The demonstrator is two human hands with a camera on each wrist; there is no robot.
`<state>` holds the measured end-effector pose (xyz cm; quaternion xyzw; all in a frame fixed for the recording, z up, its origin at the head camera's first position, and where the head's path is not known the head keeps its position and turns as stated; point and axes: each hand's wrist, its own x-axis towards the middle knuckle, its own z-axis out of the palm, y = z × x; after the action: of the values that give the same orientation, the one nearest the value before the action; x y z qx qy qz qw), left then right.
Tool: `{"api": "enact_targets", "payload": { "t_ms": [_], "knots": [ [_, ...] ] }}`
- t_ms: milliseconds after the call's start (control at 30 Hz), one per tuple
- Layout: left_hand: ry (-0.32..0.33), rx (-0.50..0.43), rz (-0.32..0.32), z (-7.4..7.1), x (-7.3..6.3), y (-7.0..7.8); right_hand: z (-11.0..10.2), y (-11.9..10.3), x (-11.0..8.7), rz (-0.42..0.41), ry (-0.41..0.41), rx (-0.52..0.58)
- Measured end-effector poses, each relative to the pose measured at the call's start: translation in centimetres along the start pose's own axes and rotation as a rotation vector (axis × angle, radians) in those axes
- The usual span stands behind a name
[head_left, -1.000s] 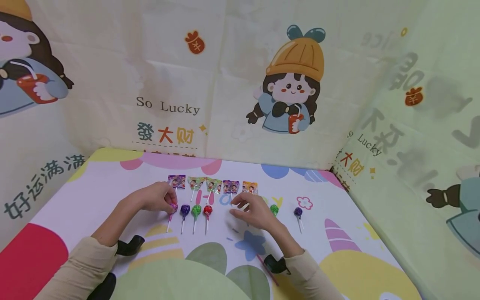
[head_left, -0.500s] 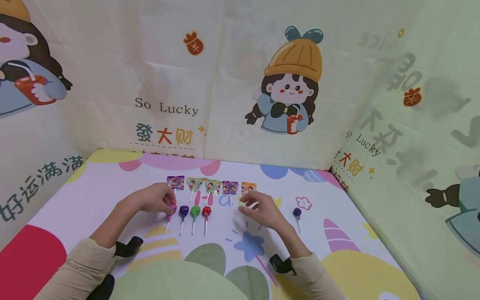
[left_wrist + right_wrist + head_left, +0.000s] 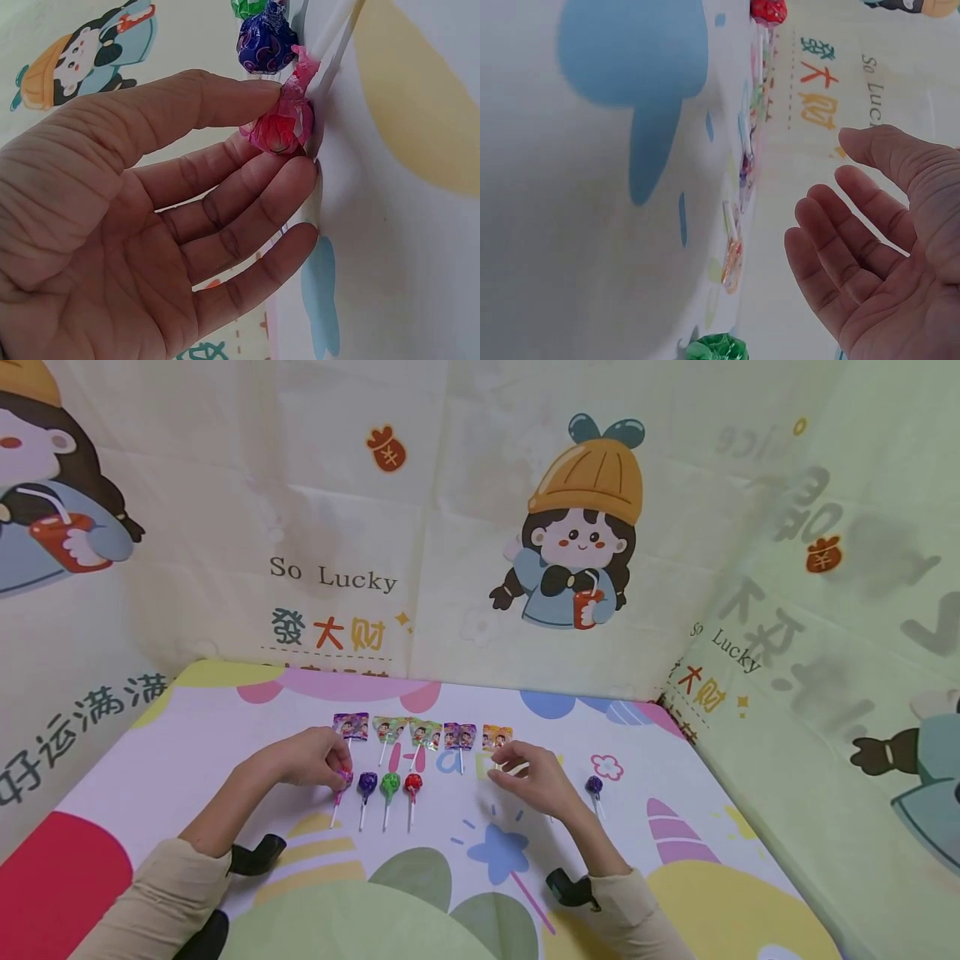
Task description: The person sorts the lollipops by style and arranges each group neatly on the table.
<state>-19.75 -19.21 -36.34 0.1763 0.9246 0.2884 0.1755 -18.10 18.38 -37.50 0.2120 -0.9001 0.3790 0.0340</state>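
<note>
My left hand (image 3: 309,756) pinches the pink-wrapped head of a lollipop (image 3: 281,127) between thumb and fingers. Its white stick points toward me on the table, at the left end of a row. Beside it lie a dark blue lollipop (image 3: 367,783), a green lollipop (image 3: 390,785) and a red lollipop (image 3: 413,784). To the right of that row, my right hand (image 3: 534,777) hovers over the table with loosely bent fingers and nothing in them. Another green lollipop (image 3: 717,348) shows below it in the right wrist view; in the head view the hand hides it.
Behind the row lie several flat-wrapped lollipops, among them a purple one (image 3: 351,727), a green one (image 3: 426,733) and an orange one (image 3: 497,737). A dark blue lollipop (image 3: 594,785) lies alone on the right. A printed cloth wall (image 3: 450,643) stands behind the table.
My right hand has moved a little to the right, covering the green lollipop seen earlier beside it. The left hand keeps its hold on the pink lollipop.
</note>
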Motion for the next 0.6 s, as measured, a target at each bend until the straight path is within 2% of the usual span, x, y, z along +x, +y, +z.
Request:
{"api": "enact_targets", "payload": {
  "t_ms": [200,600],
  "knots": [
    [0.001,0.001,0.006,0.0,-0.1,0.1,-0.5,0.5,-0.1,-0.003,0.026,0.0],
    [0.001,0.0,0.006,0.0,-0.2,0.1,-1.3,0.8,-0.2,0.056,0.057,0.011]
  ]
}}
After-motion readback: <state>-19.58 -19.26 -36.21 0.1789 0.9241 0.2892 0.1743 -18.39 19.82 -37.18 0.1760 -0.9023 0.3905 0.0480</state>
